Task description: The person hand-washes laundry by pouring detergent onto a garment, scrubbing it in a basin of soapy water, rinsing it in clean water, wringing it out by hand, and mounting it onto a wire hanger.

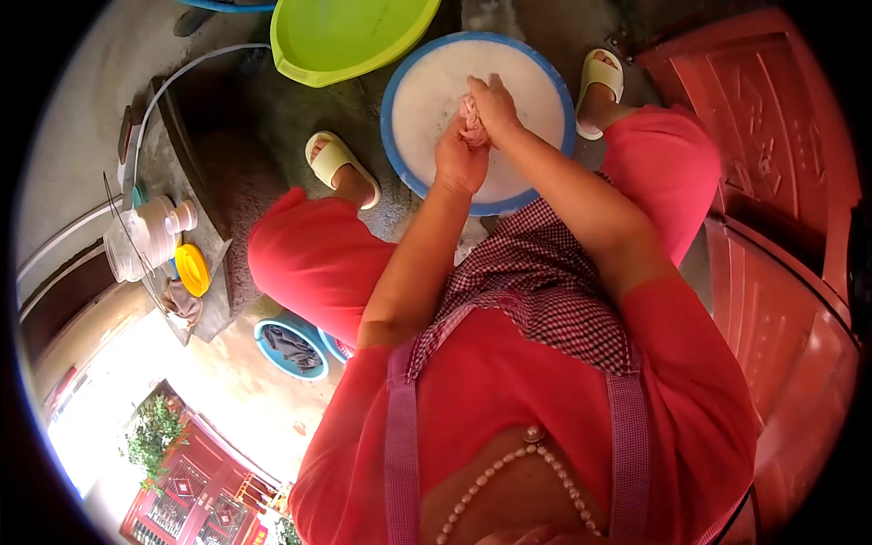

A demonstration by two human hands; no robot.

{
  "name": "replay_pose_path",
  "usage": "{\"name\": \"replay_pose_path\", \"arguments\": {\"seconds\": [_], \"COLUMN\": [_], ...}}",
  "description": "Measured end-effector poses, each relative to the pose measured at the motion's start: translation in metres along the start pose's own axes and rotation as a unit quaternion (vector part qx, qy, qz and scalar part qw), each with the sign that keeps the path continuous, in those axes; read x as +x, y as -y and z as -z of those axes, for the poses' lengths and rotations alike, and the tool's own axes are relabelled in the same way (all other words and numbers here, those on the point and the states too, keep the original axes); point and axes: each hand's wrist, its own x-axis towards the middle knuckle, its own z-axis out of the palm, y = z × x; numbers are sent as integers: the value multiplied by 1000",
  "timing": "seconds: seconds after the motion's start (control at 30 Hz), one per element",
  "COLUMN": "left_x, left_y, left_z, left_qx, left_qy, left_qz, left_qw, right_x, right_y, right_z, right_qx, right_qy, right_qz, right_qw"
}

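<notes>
A small pink cloth [472, 123], wet and bunched up, is squeezed between both hands above a round blue-rimmed basin [389, 136]. White suds [436, 82] cover the water in it. My left hand [461, 162] grips the lower end of the cloth with its fingers closed. Around the upper end, my right hand [493, 104] is wrapped, partly hiding the fabric. What sort of cloth item it is cannot be made out.
A lime-green tub [350, 36] stands beyond the basin on the left. Plastic jars [145, 236] and a yellow lid [192, 270] sit on a ledge at left. Dark clothes [292, 349] fill a blue bucket [263, 338]. Red doors [763, 118] are on the right.
</notes>
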Motion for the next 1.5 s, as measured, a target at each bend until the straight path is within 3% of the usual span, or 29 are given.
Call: {"name": "replay_pose_path", "arguments": {"seconds": [0.07, 0.13, 0.17, 0.2, 0.23, 0.27, 0.33, 0.37, 0.43, 0.5, 0.57, 0.63, 0.7, 0.77, 0.83, 0.87, 0.9, 1.0, 1.03, 1.07, 1.13, 1.17, 1.23, 1.27, 1.33, 1.37, 1.4, 1.43, 1.5], "left_x": [-9, -2, -2, -5, -8, 4, 0, -1, -8, -9, -1, 3, 11, 4, 3, -4, -8, 4, 5, 6, -3, -7, -9, -7, -2, 1, 2, 1, -2], "left_y": [6, -24, -35, -30, -25, 5, 1, -2, -14, -46, -35, -2, 10, 8, -42, -38, -34, 3, 1, -2, 4, -21, -15, -16, -19, -7, -2, -11, -26], "left_z": [-42, -36, -24, 5, 33, -47, -8, 0, -41, -28, 9, -19, -62, -73, -7, -11, -23, -50, -32, -15, -59, -12, 32, 12, -32, -33, -33, -30, -36], "left_qx": [150, 123, 110, 218, 326, 204, 106, 75, 91, 102, 249, 269, 195, 151, 60, 129, 209, 178, 67, -38, 159, 11, -394, -365, -283, -7, 268, 288, 326], "left_qy": [-363, -138, 0, -72, -155, -288, -105, -56, -149, -96, -151, -227, -282, -321, 11, -94, -208, -304, -149, 0, -330, -49, 16, -70, -245, -243, -222, -189, -290], "left_qz": [-84, -5, 44, -15, -57, -44, -9, 7, 19, 12, -34, -42, -40, -47, 59, -20, -81, -33, -16, 36, -53, -34, -27, -35, -30, -39, -47, -40, -86], "left_qw": [916, 983, 993, 973, 931, 935, 989, 996, 984, 990, 956, 935, 939, 934, 996, 987, 952, 935, 986, 999, 929, 998, 919, 928, 927, 969, 936, 938, 896], "right_x": [-13, -72, -72, -71, -38, -8, 15, 14, -16, -47, -64, -21, 17, 10, -47, -72, -73, 16, 34, 41, 4, -20, -27, -28, -15, 14, 29, 7, -5], "right_y": [14, 20, 16, 11, -6, -18, -6, -8, -17, -12, 9, 35, 25, -11, 3, 14, 14, -5, -4, -7, -6, 4, 10, 11, 11, 11, 14, 41, 42], "right_z": [10, -12, -11, -11, -3, 5, 17, 13, -2, -14, -18, 5, 12, 4, -12, -15, -13, 0, 12, 14, 5, -16, -13, -12, -2, 21, 32, 28, 22], "right_qx": [-27, -133, -152, -170, -156, -138, -279, -63, -46, -73, -131, 33, 7, -151, -188, -174, -248, -105, -114, -130, -245, -182, -135, -107, -15, 48, 106, 90, 2], "right_qy": [35, -16, -9, -2, 34, 68, 97, 90, 85, 54, -7, 18, 60, 103, 83, 63, 42, -46, -55, -45, 71, 53, 3, -23, 31, 110, 188, 139, 208], "right_qz": [-53, 255, 279, 304, 204, 98, 70, -21, 102, 236, 375, 50, -31, 147, 362, 472, 467, 196, 99, 100, 250, 278, 302, 314, 159, -8, -174, -180, -39], "right_qw": [998, 958, 948, 937, 966, 983, 953, 994, 990, 968, 918, 998, 998, 972, 909, 862, 848, 974, 987, 985, 934, 942, 944, 943, 987, 993, 961, 970, 977]}}
